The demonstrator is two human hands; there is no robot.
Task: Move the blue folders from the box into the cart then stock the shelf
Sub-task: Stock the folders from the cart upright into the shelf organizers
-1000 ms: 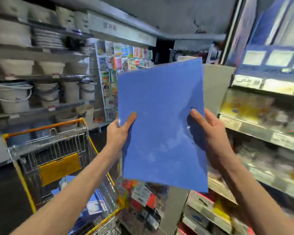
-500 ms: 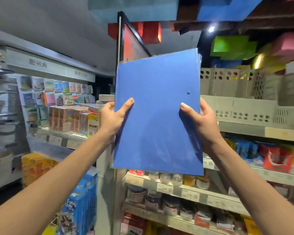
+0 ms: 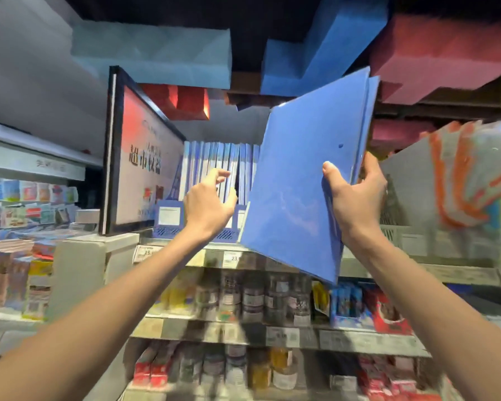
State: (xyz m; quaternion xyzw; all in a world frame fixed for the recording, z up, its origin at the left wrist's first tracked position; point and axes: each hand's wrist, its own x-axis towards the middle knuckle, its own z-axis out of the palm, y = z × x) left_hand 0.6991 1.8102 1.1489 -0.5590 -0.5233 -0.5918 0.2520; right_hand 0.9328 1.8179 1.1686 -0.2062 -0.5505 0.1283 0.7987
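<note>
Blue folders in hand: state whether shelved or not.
Not shelved. The right hand grips the blue folders tilted in the air, beside the rack.

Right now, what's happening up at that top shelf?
A person is stocking the top shelf. The right hand grips a stack of blue folders, tilted, in front of it. The left hand, fingers loosely curled and holding nothing, is at the row of blue folders standing in the blue rack; contact is unclear. The stack is not yet in the rack.

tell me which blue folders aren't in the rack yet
The tilted bunch in the right hand; the others stand upright in the blue rack.
</note>
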